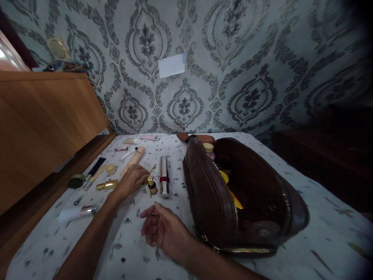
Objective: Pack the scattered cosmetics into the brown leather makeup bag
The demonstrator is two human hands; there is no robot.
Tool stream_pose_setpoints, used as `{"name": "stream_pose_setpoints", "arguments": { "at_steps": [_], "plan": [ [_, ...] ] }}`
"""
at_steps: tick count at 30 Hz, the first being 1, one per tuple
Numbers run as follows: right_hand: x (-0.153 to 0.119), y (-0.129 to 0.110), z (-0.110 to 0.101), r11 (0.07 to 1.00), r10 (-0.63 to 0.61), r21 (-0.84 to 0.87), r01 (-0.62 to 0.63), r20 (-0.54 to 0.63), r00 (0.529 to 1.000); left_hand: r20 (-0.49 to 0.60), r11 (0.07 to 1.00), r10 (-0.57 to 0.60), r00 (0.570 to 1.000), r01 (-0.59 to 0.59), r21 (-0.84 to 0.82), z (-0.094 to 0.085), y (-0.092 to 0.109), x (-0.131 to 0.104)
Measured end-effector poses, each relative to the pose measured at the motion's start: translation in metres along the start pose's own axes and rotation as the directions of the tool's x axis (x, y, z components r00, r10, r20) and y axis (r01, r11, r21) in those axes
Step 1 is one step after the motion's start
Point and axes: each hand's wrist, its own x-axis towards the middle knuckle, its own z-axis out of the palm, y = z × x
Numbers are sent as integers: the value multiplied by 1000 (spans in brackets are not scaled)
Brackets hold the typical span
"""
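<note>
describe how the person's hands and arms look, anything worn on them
Both the left hand and the right hand are bare, with no gloves. No sleeve shows on either forearm, and no watch or bracelet is visible at the wrists. Small details such as nail polish are too blurred to tell.

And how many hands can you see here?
2: the left hand by the small gold-capped bottle, and the right hand nearer the camera, left of the brown zippered bag.

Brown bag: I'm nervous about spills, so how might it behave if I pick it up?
The brown bag will probably flex somewhat, as its sides look like soft leather and bow outward. With its mouth gaping unzipped, loose contents such as the yellow item could slide or spill if it tilts.
</note>
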Motion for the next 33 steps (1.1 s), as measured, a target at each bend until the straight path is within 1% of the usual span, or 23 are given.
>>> {"name": "stream_pose_setpoints", "arguments": {
  "at_steps": [2,5,9,14,16,19,21,22,24,25,27,29,31,33],
  "plan": [
    [0,0,0,1000,-2,3,2,1,1000,-3,1000,0,1000,0,-13,1,0,0],
    [1,0,0,1000,0,5,0,-1,1000,-3,997,29,1000,-29,-67,2,-1,-2],
    [1,1,-1,1000,0,5,0,-1,1000,40,995,59,997,-56,-80,2,-1,-3],
    [0,1,-1,1000,-1,10,1,3,1000,54,999,26,998,-24,-37,0,-1,-2],
    [0,1,0,1000,3,11,-3,3,1000,54,998,20,998,-17,-57,1,-2,-3],
    [0,0,0,1000,1,9,-1,0,1000,3,992,-4,1000,4,-127,2,-5,-4],
    [0,0,-1,1000,-2,7,2,2,1000,-51,988,-43,998,35,-152,-1,-9,-6],
    [0,0,-1,1000,-5,7,5,5,1000,-81,987,-82,993,69,-146,-4,-11,-6],
    [0,0,-1,1000,-8,6,8,15,1000,-117,979,-190,975,178,-103,-15,-13,-9],
    [0,0,-1,1000,-9,5,9,20,1000,-118,969,-245,962,238,-72,-21,-13,-10],
    [0,1,-1,1000,-9,0,9,20,1000,-78,944,-330,941,331,1,-33,-12,-13],
    [0,1,-1,1000,-8,-5,8,11,1000,-1,925,-376,927,375,67,-41,-9,-15],
    [0,2,-1,1000,-11,-5,11,5,1000,75,909,-410,909,401,112,-43,-4,-17],
    [1,2,-1,1000,-8,-1,8,8,1000,139,896,-437,888,417,150,-41,1,-17]
  ]
}}
